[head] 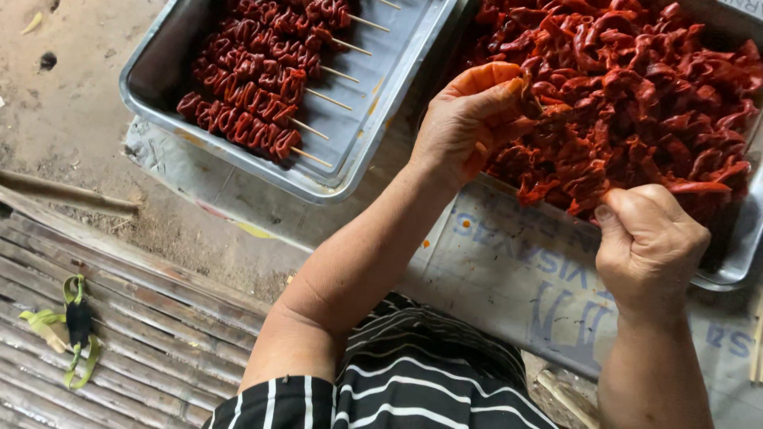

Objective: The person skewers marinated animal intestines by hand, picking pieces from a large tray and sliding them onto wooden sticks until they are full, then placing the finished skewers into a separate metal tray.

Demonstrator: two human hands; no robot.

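A metal tray (735,254) at the upper right holds a heap of loose red marinated meat pieces (636,95). My left hand (465,119), stained orange, reaches into the heap's left side and pinches one piece between thumb and fingers. My right hand (648,246) is curled into a fist at the tray's near edge, its thumb pressed on a meat strip from the heap. What else the fist holds is hidden. A second metal tray (159,71) at the upper left carries several red meat skewers (254,87) laid side by side, sticks pointing right.
Both trays rest on a grey printed sack (509,270) over bare ground. A bamboo-slat surface (143,318) lies at lower left with a green-and-black strap (75,326) on it. A wooden stick (63,195) lies at the left, thin sticks (755,342) at the right edge.
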